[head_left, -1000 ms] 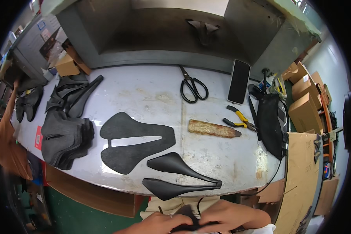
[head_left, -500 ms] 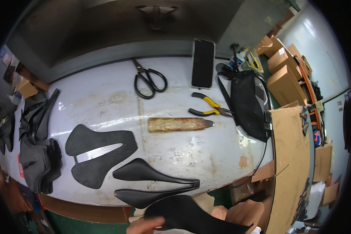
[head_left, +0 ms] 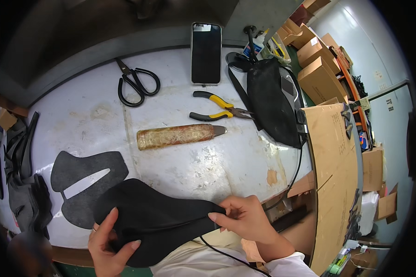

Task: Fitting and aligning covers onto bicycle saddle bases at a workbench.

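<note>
Both my hands hold a black, saddle-shaped cover (head_left: pixel 162 217) at the near edge of the table. My left hand (head_left: pixel 108 247) grips its wide end, thumb on top and the other fingers partly hidden. At the narrow tip, my right hand (head_left: pixel 245 219) pinches the material between thumb and fingers. A long crease runs along the cover's middle. Whether the black saddle shell lies inside or beneath it, I cannot tell. Partly under the cover's left side lies a dark grey saddle-shaped pad (head_left: pixel 90 161) with a long slot.
Beyond are a tape-wrapped knife (head_left: pixel 175 137), yellow-and-black pliers (head_left: pixel 222 108), black scissors (head_left: pixel 136 85), a phone (head_left: pixel 206 55) and a black bag (head_left: pixel 270 101). Stacked dark pads (head_left: pixel 30 203) stand at left. Cardboard (head_left: pixel 335 175) borders the right side. A thin black cord (head_left: pixel 233 256) hangs near my lap.
The cover has come up and left over the table edge, and both hands now grip its ends. The separate black saddle shell no longer shows. The view has shifted, moving the tools leftward in it.
</note>
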The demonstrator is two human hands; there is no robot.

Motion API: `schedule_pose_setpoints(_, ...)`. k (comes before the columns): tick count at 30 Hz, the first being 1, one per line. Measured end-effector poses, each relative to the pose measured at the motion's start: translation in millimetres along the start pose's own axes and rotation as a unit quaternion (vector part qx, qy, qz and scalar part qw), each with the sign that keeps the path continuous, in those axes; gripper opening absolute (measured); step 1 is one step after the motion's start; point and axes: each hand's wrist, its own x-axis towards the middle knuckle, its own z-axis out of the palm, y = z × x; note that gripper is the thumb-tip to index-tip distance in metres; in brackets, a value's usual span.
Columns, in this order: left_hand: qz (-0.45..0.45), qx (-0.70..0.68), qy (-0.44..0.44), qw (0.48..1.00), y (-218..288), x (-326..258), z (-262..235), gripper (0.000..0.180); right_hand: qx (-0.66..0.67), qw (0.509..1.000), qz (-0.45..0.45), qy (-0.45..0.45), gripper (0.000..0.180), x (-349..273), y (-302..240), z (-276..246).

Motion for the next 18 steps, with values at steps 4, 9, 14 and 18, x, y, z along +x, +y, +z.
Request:
schedule_pose_setpoints(4, -0.002, -0.022, 0.01, 1.0, 2.6, 4.7, 1.3, 0.082, -0.011, 1.0, 0.01, 0.013, 0.016, 1.8, -2.1, 3.2)
schedule_pose_setpoints(9, 0.016, 0.005, -0.013, 1.0, 0.6, 5.8, -3.4, 0.082, -0.015, 1.0, 0.002, 0.02, 0.017, 1.3, 2.1, 4.6)
schedule_pose_setpoints(14, 0.081, 0.081, -0.024, 0.993, 0.1, 4.9, -8.4, 0.084, -0.121, 0.992, -0.031, 0.023, 0.018, 5.9, -3.9, 11.4)
schedule_pose_setpoints(18, 0.141, 0.263, 0.108, 0.948, 2.2, 6.8, 11.7, 0.085, -0.17, 0.985, -0.035, 0.019, 0.018, 8.3, -6.5, 10.8)
